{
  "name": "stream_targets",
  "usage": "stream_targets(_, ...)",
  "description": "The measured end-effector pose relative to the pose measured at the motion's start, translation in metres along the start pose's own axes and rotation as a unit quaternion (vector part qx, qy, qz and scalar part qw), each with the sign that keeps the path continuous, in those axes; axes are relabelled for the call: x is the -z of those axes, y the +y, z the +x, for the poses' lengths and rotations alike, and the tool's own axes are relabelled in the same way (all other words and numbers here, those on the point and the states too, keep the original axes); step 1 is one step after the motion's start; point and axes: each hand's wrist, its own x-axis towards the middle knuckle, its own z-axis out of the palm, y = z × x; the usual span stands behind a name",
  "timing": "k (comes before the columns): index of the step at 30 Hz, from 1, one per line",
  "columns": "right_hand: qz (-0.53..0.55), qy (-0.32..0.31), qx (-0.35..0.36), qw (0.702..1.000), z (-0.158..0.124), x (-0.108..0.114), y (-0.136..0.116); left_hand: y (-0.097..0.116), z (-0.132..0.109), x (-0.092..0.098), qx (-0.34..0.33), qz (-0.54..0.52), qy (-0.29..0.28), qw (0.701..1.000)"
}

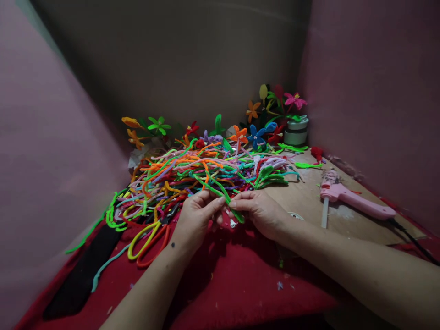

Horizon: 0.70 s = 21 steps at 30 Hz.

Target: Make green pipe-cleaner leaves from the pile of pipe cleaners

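A green pipe cleaner (213,189), bent or doubled into two strands, runs between my two hands at the middle of the view. My left hand (203,210) pinches it between thumb and fingers. From the other side, the fingertips of my right hand (256,208) close on it near its lower end. Just behind my hands lies a large tangled heap of pipe cleaners (178,167) in many colours. A bundle of green looped leaf shapes (271,178) rests at the heap's right side.
Pliers with yellow and red handles (146,238) lie left of my hands, near a black strip (85,270). A pink glue gun (357,199) rests on a brown board (292,195) at right. Pipe-cleaner flowers (256,136) and a pale pot (296,130) stand behind. Red cloth (237,284) covers the table.
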Motion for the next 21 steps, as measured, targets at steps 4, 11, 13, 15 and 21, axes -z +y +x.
stream_targets(4,0.004,-0.006,-0.002,1.0,0.001,0.001,0.0,0.0,0.001,-0.002,-0.041,0.016,0.021,0.999)
stream_targets(11,0.019,-0.014,0.001,1.0,0.001,0.001,-0.002,-0.004,0.001,-0.004,-0.117,0.047,0.055,0.99)
stream_targets(13,0.012,-0.015,0.005,1.0,0.001,0.002,-0.002,-0.005,0.002,-0.004,-0.117,0.046,0.055,0.991)
stream_targets(15,-0.002,-0.017,0.011,1.0,0.0,0.001,-0.003,-0.006,0.003,-0.002,-0.118,0.05,0.045,0.991)
stream_targets(21,-0.032,-0.02,0.02,0.999,-0.002,-0.002,-0.008,-0.01,0.007,0.008,-0.224,0.182,0.016,0.957)
